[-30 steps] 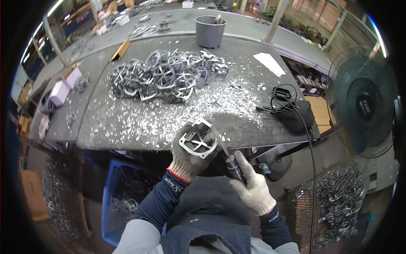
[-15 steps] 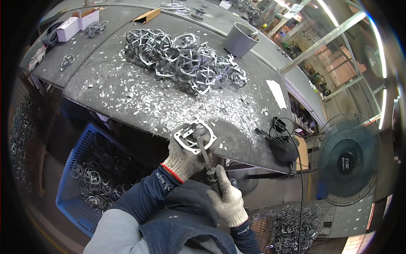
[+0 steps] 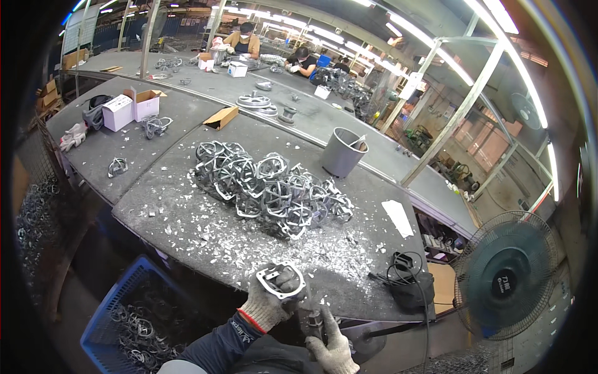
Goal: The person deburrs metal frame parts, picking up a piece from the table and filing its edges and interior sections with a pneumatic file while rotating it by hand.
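Observation:
My left hand (image 3: 261,307), in a knitted glove with a red cuff edge, holds a silver metal frame casting (image 3: 301,282). Its rim is rounded with small bolt holes, and gloved fingers show through the opening. In my right hand (image 3: 334,350), also gloved, is a hand tool (image 3: 313,323) with a dark handle; motion blurs its blade end. The tool is close beside the casting, below the table's near edge; whether they touch I cannot tell. Beyond my hands, bright metal flakes (image 3: 249,248) litter the dark tabletop, in front of a heap of similar castings (image 3: 274,194).
A grey bucket (image 3: 341,154) stands behind the heap. A blue crate (image 3: 107,315) of metal pieces sits below at left. On the right are a fan (image 3: 504,280), a black corded object (image 3: 412,292) and a white sheet (image 3: 397,218). Co-workers (image 3: 246,45) sit at far tables.
The view has tipped up, bringing far tables and co-workers into sight. The tool's blade, which reached across the casting's opening, has drawn back toward me. Both hands keep their hold.

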The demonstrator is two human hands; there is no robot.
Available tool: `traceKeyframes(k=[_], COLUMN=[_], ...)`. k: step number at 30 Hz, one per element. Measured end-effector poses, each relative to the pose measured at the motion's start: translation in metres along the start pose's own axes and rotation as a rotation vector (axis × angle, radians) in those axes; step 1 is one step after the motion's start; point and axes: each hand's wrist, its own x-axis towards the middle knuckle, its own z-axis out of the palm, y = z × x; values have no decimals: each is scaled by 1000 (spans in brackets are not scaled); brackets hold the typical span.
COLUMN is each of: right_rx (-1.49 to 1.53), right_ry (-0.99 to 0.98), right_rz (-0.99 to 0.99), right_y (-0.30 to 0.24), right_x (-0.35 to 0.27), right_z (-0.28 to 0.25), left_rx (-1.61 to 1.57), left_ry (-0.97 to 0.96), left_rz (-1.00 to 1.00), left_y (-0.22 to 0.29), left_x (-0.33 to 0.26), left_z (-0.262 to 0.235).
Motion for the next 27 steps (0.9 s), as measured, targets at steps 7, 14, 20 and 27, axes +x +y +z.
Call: traceKeyframes(k=[7,14,20,27], right_rx=[-297,-301,-337,-315], right_ry=[-325,-34,-57,-238], right_rz=[-43,-14,7,-88], right_y=[-30,-16,-26,-26], right_x=[4,10,5,10], right_z=[8,14,28,32], left_rx=[-110,-153,-45,195], left_ry=[246,518,442,424], left_rz=[415,372,467,414], left_y=[14,13,-2,-10], left_x=[14,7,5,7], left_z=[-11,11,0,-25])
